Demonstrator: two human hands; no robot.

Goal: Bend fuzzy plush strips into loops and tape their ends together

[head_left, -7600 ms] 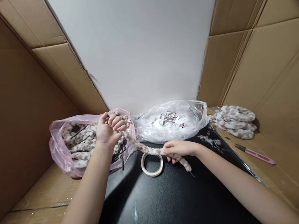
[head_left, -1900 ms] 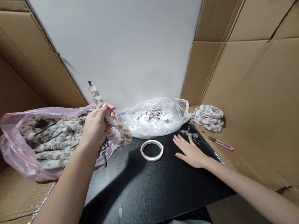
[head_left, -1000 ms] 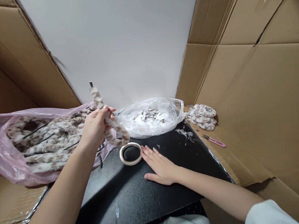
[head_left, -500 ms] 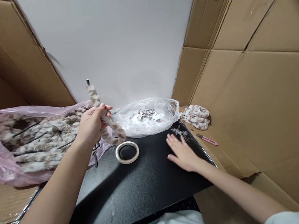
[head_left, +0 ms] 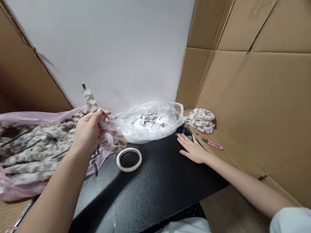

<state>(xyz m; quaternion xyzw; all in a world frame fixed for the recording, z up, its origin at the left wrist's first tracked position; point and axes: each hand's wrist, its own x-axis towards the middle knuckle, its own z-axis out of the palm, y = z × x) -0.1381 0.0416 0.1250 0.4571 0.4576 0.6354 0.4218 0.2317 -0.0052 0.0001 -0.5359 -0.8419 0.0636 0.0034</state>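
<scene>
My left hand (head_left: 88,130) is closed around a fuzzy white-and-brown strip (head_left: 90,100). A dark tip sticks out of the strip's upper end, and its lower part curls above the black table (head_left: 155,187). My right hand (head_left: 193,149) lies flat with fingers spread near the table's right edge, at a small pile of loose fluff (head_left: 185,131). Between the hands, closer to the left one, a roll of cream tape (head_left: 129,160) rests on the table.
A pink bag (head_left: 22,191) at left holds several fuzzy strips with dark ends. A clear bag (head_left: 135,134) with scraps stands at the back. Right of the table are a fuzzy bundle (head_left: 202,120) and pink snips (head_left: 214,145). Cardboard walls (head_left: 277,104) flank both sides.
My right hand has slid right over the fluff, towards the table's edge. My left hand still holds the strip. The view has shifted slightly.
</scene>
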